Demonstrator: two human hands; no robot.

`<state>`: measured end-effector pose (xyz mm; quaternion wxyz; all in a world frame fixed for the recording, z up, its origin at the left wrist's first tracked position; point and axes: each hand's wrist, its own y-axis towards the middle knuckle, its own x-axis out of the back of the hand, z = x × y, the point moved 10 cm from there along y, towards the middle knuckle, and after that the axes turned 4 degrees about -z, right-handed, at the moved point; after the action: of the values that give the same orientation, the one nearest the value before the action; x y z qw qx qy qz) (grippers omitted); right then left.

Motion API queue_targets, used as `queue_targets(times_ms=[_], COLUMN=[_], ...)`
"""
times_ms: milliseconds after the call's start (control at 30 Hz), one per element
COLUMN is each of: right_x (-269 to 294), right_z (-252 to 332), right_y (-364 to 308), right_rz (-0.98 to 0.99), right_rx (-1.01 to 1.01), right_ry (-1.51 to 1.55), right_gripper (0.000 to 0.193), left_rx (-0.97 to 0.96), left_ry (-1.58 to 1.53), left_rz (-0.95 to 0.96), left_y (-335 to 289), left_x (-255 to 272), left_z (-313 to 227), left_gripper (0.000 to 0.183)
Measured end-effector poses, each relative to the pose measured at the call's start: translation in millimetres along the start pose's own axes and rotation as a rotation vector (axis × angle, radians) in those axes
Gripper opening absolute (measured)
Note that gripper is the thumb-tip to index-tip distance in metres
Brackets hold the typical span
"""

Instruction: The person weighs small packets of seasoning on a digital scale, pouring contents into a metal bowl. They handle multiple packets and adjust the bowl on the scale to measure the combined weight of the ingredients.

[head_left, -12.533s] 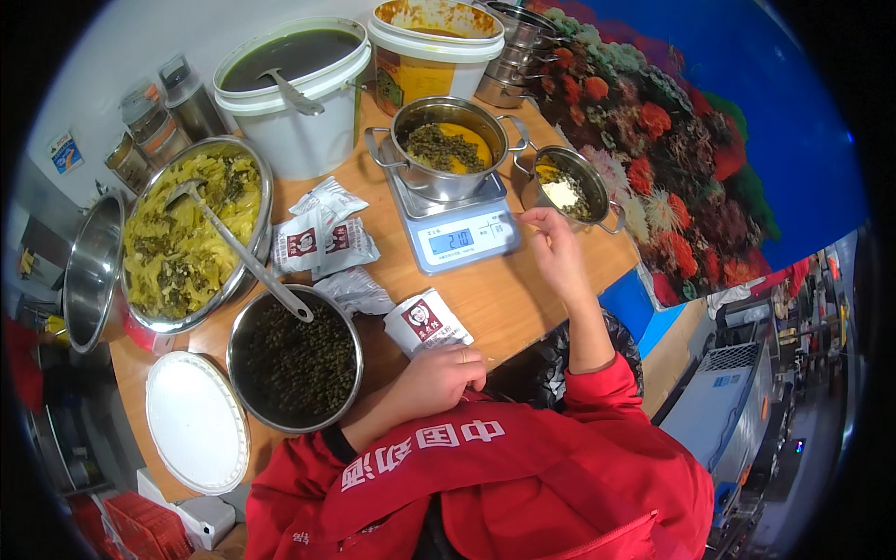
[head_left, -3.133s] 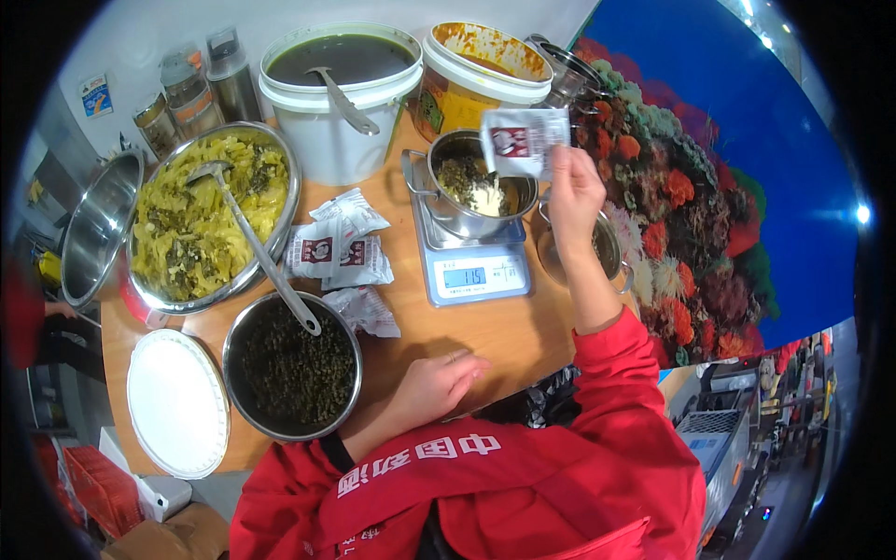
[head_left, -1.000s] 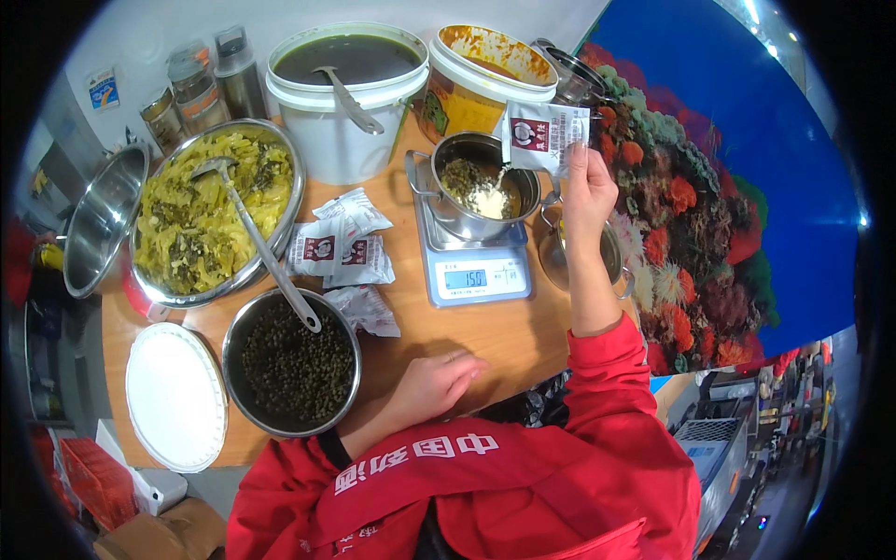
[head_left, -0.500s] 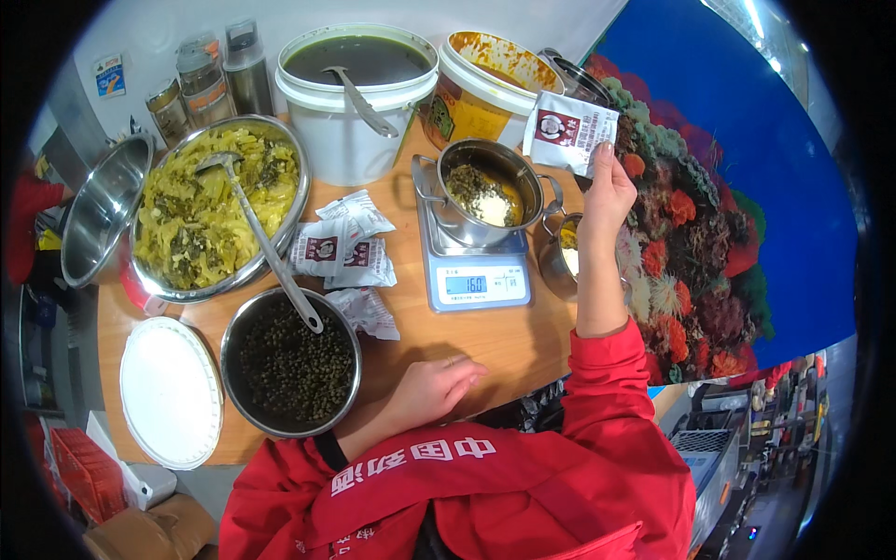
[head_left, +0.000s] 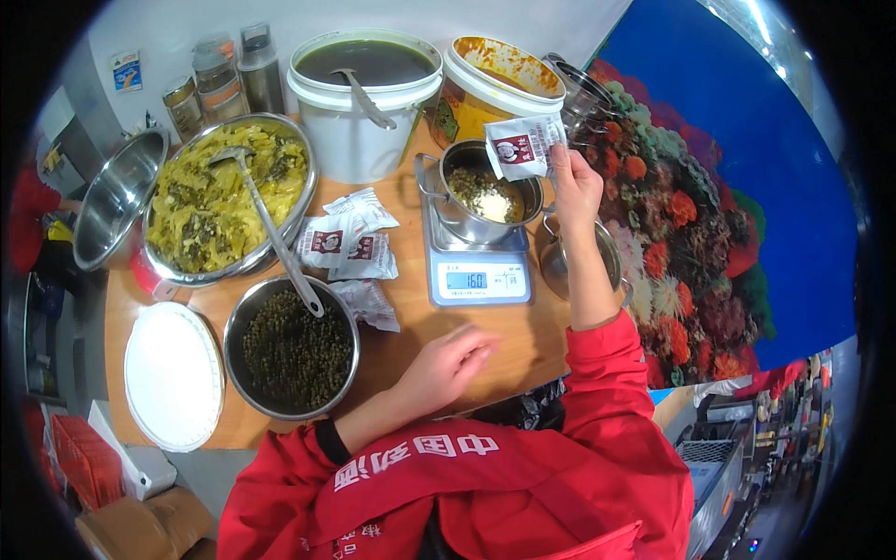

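A small white sachet with a dark red panel is pinched at its right side by my right hand. It hangs over the rim of a small steel pot, which has dark green bits and white powder in it. That pot rests on a digital kitchen scale with a lit display. My left hand hovers by the table's near edge, its fingers loosely bent and nothing visible in them. Several similar sachets lie between the scale and a steel bowl of green peppercorns.
A large steel bowl of chopped pickled greens with a slotted spoon stands left. Behind are a white bucket of dark liquid and an orange-stained bucket. A second pot sits under my right forearm. A white lid lies left.
My right hand has brought the sachet left and slightly down, over the pot's rim. My left hand has lifted a little, shifted right, and its fingers have bent.
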<state>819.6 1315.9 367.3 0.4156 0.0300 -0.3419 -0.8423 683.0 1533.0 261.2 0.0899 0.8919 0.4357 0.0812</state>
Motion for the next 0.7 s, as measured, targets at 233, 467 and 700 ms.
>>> queue_targets(times_ms=[233, 467, 700], right_x=[-10.2, -19.0, -14.3], right_z=[19.1, 11.5, 0.2], right_y=[13.5, 12.6, 2.7], right_rz=[0.182, 0.339, 0.374], right_rx=[0.133, 0.044, -0.08], right_ry=[0.046, 0.143, 0.166], right_gripper=[0.029, 0.028, 0.028], left_rx=[-0.178, -0.124, -0.053], left_ry=[-0.275, -0.223, -0.201], left_rz=[-0.618, -0.773, -0.761], left_y=[76.5, 155.5, 167.1], left_x=[53.2, 84.7, 95.3], left_z=[-55.7, -26.1, -5.9], left_gripper=[0.039, 0.038, 0.017])
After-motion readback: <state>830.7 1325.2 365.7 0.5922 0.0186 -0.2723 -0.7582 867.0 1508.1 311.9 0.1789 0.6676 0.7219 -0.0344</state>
